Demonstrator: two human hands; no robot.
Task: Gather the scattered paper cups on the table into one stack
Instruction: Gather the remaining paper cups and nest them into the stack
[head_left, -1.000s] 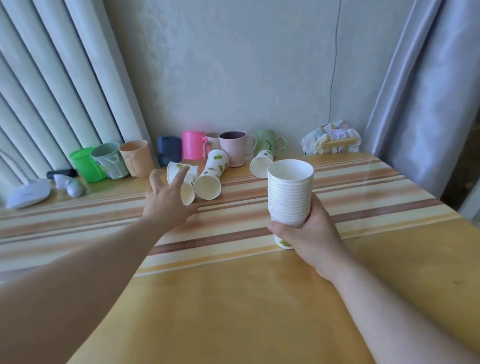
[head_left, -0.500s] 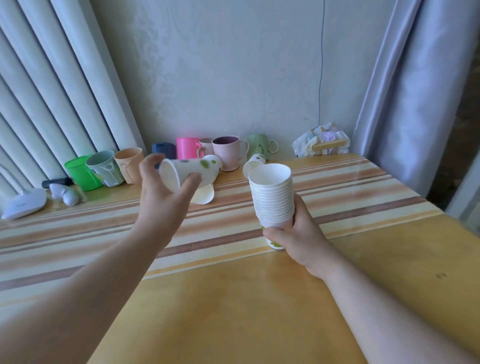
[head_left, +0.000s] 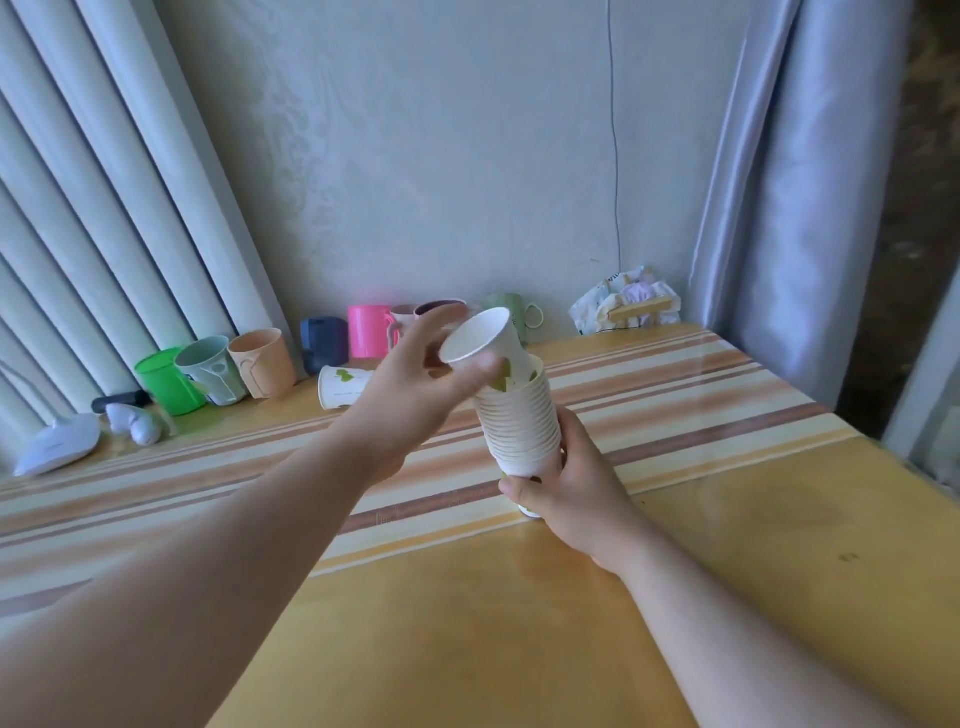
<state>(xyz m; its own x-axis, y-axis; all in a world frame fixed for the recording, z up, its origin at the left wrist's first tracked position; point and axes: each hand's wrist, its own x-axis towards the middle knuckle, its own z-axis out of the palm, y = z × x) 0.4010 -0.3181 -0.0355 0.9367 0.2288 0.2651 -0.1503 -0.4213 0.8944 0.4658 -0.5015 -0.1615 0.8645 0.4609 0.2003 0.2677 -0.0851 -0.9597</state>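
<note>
At frame centre, the left hand (head_left: 415, 384) grips a paper cup (head_left: 485, 345), mouth tilted up-left, its base entering the near-upright stack of paper cups (head_left: 522, 423) clasped at the bottom by the right hand (head_left: 576, 493). Another cup (head_left: 343, 385) lies sideways on the desk (head_left: 727, 405) behind

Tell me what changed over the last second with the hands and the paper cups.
The left hand took one paper cup off the table, lifted it rightward and is tipping its base into the top of the stack. The right hand kept its grip on the stack's bottom. One lying paper cup and the row of mugs stayed put.
</note>
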